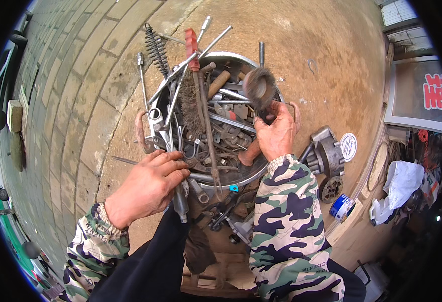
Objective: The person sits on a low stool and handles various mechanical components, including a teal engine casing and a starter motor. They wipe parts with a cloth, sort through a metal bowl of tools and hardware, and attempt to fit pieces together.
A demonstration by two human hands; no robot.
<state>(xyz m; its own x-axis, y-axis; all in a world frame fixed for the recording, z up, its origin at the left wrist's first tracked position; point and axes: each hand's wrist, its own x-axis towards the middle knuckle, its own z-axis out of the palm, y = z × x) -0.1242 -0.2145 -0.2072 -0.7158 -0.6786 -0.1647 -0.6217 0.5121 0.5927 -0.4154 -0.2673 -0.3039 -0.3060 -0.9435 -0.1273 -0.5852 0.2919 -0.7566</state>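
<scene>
A round metal basin [217, 55] with curved side handles is heaped with wrenches, rods, a spring [156, 48], wooden handles and a long bristled brush [191, 105] beside a red grip [192, 48]. My left hand [150, 183] is at the basin's near-left edge, fingers curled over a metal shaft [180, 204] with a dark lower end. My right hand [276, 131] is closed on a dark tool with a round, rough, cup-like head [258, 85], held over the basin's right side.
A cast metal housing [324, 153], holed disc [331, 189], white label [347, 147] and blue can [342, 209] lie to the right. Beyond are a framed sign [412, 93] and white cloth [402, 181]. Paving [80, 100] runs along the left. More parts [228, 221] lie below the basin.
</scene>
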